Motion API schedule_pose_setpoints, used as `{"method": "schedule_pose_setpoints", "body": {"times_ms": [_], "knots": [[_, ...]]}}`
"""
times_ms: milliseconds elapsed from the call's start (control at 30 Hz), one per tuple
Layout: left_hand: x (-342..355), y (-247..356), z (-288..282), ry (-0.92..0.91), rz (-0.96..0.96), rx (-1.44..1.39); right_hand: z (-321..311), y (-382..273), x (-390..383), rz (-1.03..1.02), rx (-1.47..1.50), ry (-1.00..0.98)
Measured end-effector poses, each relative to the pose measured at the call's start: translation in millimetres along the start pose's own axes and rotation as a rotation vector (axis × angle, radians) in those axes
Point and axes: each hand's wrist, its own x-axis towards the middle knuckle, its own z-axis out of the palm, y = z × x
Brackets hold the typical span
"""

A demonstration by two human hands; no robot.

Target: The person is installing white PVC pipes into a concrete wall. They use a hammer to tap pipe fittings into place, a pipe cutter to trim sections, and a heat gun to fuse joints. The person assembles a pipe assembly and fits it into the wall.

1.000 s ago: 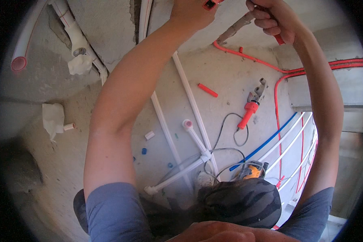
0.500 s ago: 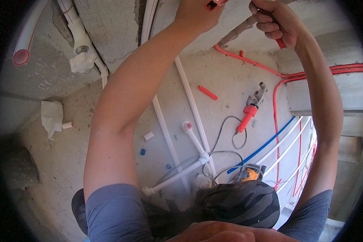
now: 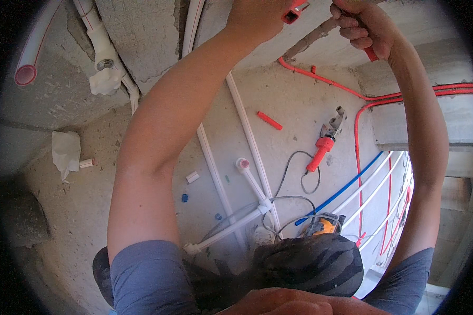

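Both arms reach up to the top edge of the view. My left hand [image 3: 257, 20] is cut off there; its fingers are mostly out of sight. Beside it shows a red object [image 3: 290, 17] with a dark hollow end and a bit of metal; its kind is unclear. My right hand [image 3: 367, 30] is closed, fingers wrapped around a tool with a red grip [image 3: 371, 54]; the tool's head is hidden or out of view. A strip of bare concrete separates the two hands.
On the concrete floor lie a red-handled pipe welder [image 3: 320, 152] with its cord, a short red pipe [image 3: 269, 121] and a branched white pipe [image 3: 254, 184]. A white valve [image 3: 104, 79] sits upper left. Red conduit [image 3: 326, 80] runs along the right, near a blue pipe [image 3: 347, 188].
The red object by my left hand has come further down into view. My right hand has shifted slightly right. The whole view has moved a little; the floor items lie as before.
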Motion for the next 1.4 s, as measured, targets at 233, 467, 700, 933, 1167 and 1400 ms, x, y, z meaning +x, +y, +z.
{"method": "schedule_pose_setpoints", "body": {"times_ms": [233,467,700,933,1167,1400], "knots": [[-1.2,-6.8,3.2,0.013,-0.006,-0.042,4.1,-6.1,-2.1,-0.017,-0.027,0.01],[3.1,-5.6,0.5,-0.198,0.009,0.082,-5.1,-10.8,-4.1,0.033,-0.061,-0.052],[0.6,6.5,-23.3,-0.142,-0.028,0.163,-4.7,-8.9,-1.2,0.025,-0.033,-0.022],[-2.4,-2.6,-0.9,-0.009,0.006,-0.029,-9.1,-8.2,2.2,0.034,-0.016,-0.054],[-2.0,-8.6,0.3,-0.068,0.025,-0.033,-3.3,-10.7,-0.8,0.022,-0.032,-0.033],[-2.1,-8.2,7.6,0.076,-0.001,-0.178,-2.3,-13.3,-1.0,0.042,-0.026,-0.021]]}}
